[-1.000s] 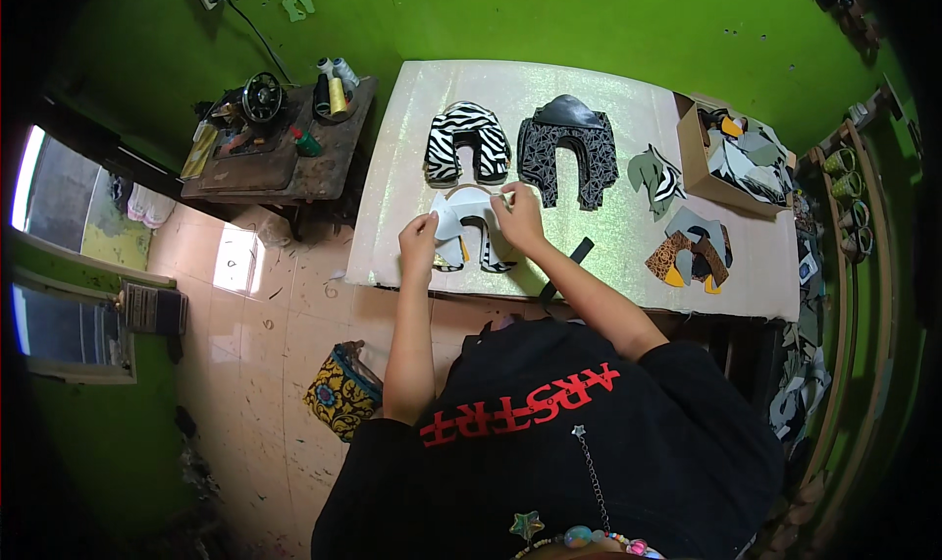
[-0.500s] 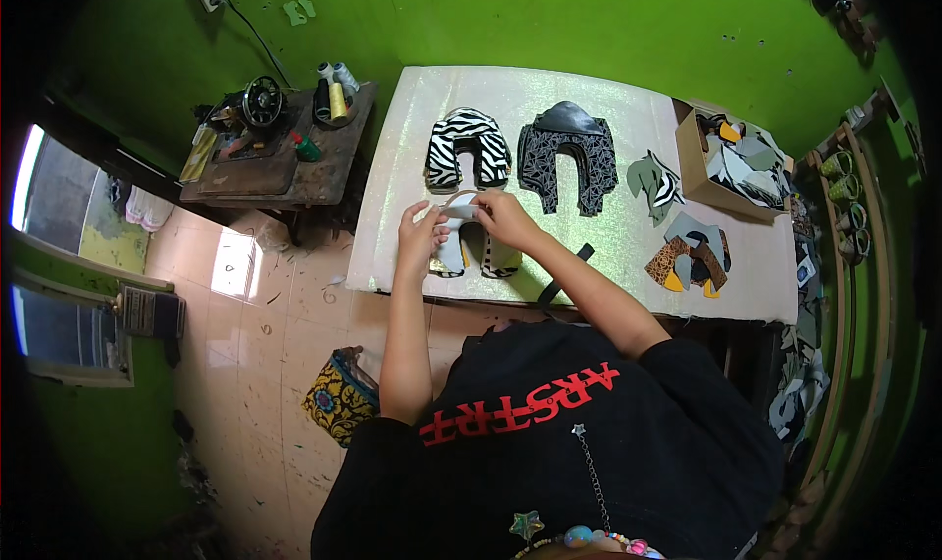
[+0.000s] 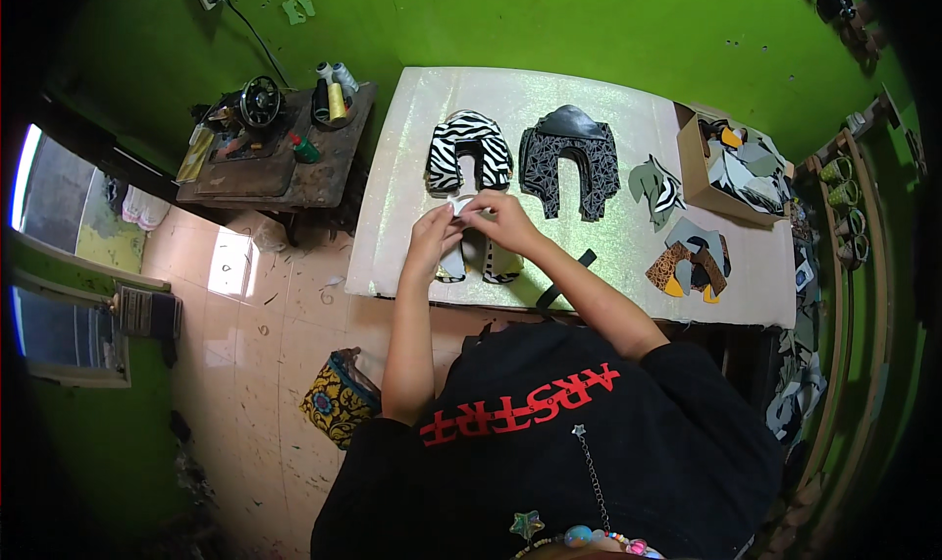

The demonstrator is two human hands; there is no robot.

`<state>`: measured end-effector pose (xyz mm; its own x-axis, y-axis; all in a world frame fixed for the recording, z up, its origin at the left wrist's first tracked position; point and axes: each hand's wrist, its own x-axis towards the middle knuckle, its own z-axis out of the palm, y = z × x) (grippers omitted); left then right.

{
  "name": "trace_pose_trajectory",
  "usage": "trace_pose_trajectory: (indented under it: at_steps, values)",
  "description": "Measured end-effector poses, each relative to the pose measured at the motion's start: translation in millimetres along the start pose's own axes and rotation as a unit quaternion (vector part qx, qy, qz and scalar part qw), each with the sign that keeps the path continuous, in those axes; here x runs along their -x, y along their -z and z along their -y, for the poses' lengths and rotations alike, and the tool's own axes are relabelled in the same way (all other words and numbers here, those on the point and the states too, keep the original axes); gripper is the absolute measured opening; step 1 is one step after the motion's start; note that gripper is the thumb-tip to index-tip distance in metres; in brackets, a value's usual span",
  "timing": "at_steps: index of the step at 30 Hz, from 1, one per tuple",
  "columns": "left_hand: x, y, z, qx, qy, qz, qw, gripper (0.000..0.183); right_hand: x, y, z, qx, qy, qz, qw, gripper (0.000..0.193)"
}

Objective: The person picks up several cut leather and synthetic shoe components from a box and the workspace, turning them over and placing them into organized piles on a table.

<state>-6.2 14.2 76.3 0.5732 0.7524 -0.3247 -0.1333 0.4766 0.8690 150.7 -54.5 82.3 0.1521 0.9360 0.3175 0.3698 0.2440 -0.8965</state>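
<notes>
Above the near part of the table, my left hand (image 3: 433,242) and my right hand (image 3: 502,222) meet with fingers closed. They pinch a small pale cut piece (image 3: 458,204), mostly hidden by the fingers. Under them lie U-shaped shoe-upper pieces (image 3: 503,265) with a pale back side and zebra-striped edges, partly covered by my hands. Just beyond is a stack of U-shaped zebra-print pieces (image 3: 470,128). To its right sits a stack of black, grey-patterned U-shaped pieces (image 3: 538,172), a smooth black piece (image 3: 571,121) on top.
A cardboard box (image 3: 699,172) of scraps stands at the table's right. Near it lie grey-green and zebra scraps (image 3: 652,189) and leopard-print pieces (image 3: 668,266). A black strip (image 3: 567,280) lies by the front edge. At left, a sewing machine (image 3: 260,102) stands on a wooden table (image 3: 265,175).
My left hand has moved inward and its fingers have closed up against the right hand. The pale piece shows less between them now.
</notes>
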Motion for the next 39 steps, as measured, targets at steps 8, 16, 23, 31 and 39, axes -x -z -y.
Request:
trace_pose_trajectory:
  at_steps: [8, 16, 23, 31, 39]
  values:
    - [-10, 12, 4, -0.079, -0.035, -0.007, 0.996, 0.028, -7, 3, -32, 0.163, 0.035, -0.141, 0.976, 0.030]
    - [-10, 5, 1, -0.164, -0.032, -0.012, 0.986, 0.029, 3, 16, -55, 0.022, -0.175, -0.067, 0.982, 0.022]
    - [-38, 29, 41, -0.271, -0.126, -0.101, 0.949, 0.034, 13, 2, -61, 0.107, -0.213, -0.087, 0.967, 0.020]
    - [-30, 5, 39, -0.518, -0.209, -0.225, 0.798, 0.041, 17, 2, -47, 0.243, -0.234, -0.085, 0.938, 0.029]
    - [-33, -83, 36, -0.533, -0.350, -0.226, 0.736, 0.034, 74, 88, -60, 0.195, -0.177, -0.284, 0.922, 0.017]
